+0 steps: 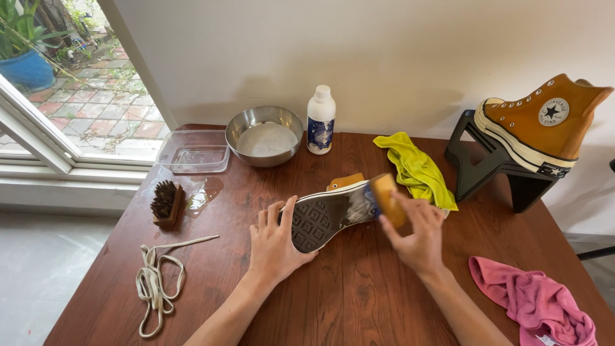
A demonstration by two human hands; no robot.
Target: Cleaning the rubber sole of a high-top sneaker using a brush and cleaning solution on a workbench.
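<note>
While sole-up, sneaker (327, 218) toe lower-left

2 bare forearms come up from the bottom edge of the view, with no sleeve, cuff or glove on either as far as the frame shows. The left hand (275, 240) wears no ring, watch or band on the fingers, wrist or back that are in view, and its nails are short and unpainted. The right hand (413, 234) is just as plain, with nothing worn at the wrist or on the knuckles.
</note>
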